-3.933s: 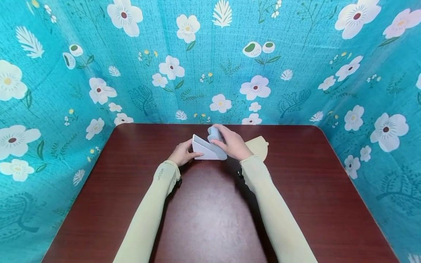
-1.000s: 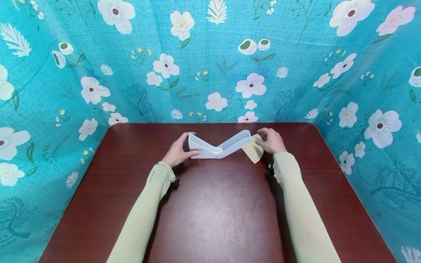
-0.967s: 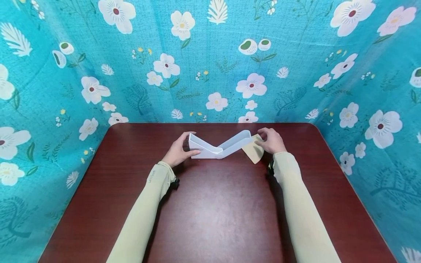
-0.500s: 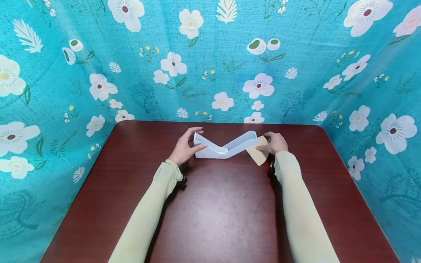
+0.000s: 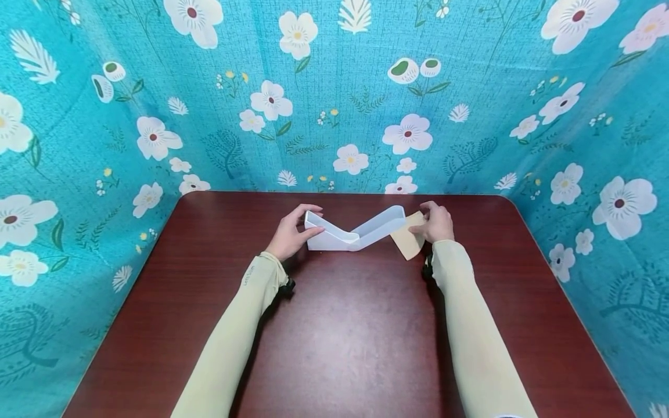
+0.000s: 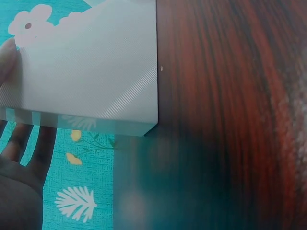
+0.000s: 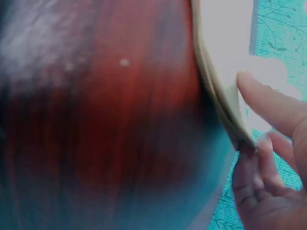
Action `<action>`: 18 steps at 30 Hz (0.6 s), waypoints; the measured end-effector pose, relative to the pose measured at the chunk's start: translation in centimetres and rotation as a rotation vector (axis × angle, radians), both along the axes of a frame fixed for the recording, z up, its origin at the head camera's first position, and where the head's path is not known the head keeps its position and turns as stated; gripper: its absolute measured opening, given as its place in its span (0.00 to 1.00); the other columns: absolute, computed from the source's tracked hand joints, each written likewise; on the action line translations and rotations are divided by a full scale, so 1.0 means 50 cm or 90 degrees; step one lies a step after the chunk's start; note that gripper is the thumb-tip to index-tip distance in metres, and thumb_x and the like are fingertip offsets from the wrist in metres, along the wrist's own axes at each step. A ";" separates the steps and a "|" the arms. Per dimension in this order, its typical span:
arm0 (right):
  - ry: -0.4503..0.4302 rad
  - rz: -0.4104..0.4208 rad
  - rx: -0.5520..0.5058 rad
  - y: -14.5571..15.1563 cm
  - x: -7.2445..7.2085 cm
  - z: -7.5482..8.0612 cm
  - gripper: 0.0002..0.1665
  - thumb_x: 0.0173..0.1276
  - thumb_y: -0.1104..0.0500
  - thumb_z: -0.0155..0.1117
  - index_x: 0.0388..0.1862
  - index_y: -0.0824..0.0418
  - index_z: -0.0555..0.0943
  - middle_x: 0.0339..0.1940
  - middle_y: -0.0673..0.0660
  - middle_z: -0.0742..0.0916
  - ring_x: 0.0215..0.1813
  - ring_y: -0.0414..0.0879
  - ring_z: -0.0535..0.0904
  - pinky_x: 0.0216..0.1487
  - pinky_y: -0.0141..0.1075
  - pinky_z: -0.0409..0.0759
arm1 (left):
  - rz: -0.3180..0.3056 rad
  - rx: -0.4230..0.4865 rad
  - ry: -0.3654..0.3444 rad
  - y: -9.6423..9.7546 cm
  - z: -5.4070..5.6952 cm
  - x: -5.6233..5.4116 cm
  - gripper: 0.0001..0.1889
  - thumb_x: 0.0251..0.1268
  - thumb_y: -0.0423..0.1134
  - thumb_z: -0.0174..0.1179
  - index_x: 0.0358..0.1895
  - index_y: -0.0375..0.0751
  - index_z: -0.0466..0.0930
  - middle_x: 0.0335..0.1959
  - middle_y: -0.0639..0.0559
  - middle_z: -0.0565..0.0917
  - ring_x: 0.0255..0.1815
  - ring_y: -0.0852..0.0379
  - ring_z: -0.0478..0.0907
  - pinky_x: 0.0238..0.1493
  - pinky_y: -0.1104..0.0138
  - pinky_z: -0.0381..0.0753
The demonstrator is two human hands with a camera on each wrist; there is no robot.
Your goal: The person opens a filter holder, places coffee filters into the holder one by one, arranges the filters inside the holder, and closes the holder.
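A whitish plastic box [image 5: 330, 239] with its hinged lid [image 5: 384, 225] swung open to the right stands near the table's far edge. My left hand [image 5: 292, 233] holds its left end, thumb on the front wall and fingers behind; the left wrist view shows the box's ribbed wall [image 6: 96, 72] up close. To the right, my right hand [image 5: 438, 223] pinches a fan-shaped beige stack of coffee filters [image 5: 409, 239] by its right edge. In the right wrist view, the thumb lies over the filters' pale face [image 7: 225, 33], with other fingers at the layered lower corner.
A dark red wood-grain table [image 5: 334, 325] lies under both arms. Behind it and at both sides hangs a turquoise flowered curtain [image 5: 334, 87]. The raised lid overlaps the filters' left side in the head view.
The box's lid has swung open to the right. My right hand has gone from the lid to the filters and closed on their edge. My left hand has stayed at the box.
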State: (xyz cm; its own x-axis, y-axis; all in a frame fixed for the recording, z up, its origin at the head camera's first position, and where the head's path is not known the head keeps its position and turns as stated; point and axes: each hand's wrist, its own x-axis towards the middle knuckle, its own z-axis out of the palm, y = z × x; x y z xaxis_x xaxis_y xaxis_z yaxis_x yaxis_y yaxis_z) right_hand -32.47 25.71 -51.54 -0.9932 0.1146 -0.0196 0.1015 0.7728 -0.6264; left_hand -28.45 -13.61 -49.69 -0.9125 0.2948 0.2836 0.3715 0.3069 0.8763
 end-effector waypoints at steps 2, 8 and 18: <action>0.025 -0.011 -0.006 0.000 0.003 0.000 0.38 0.61 0.64 0.78 0.69 0.66 0.75 0.52 0.70 0.80 0.53 0.63 0.74 0.58 0.58 0.76 | 0.001 -0.001 0.004 0.000 -0.002 -0.001 0.26 0.65 0.31 0.71 0.65 0.39 0.77 0.59 0.37 0.84 0.56 0.44 0.83 0.61 0.49 0.81; 0.090 -0.041 0.006 0.001 0.006 0.001 0.21 0.65 0.65 0.72 0.56 0.66 0.84 0.39 0.66 0.87 0.44 0.60 0.79 0.49 0.55 0.80 | 0.002 0.002 -0.005 -0.003 -0.001 -0.002 0.24 0.65 0.34 0.72 0.64 0.40 0.78 0.58 0.42 0.85 0.54 0.48 0.83 0.60 0.51 0.83; 0.112 -0.050 0.074 0.006 0.013 0.013 0.12 0.66 0.60 0.69 0.45 0.66 0.89 0.38 0.66 0.91 0.42 0.62 0.85 0.47 0.56 0.83 | 0.012 -0.005 -0.010 0.000 -0.001 -0.001 0.23 0.66 0.33 0.71 0.62 0.40 0.78 0.57 0.43 0.85 0.54 0.49 0.82 0.60 0.51 0.82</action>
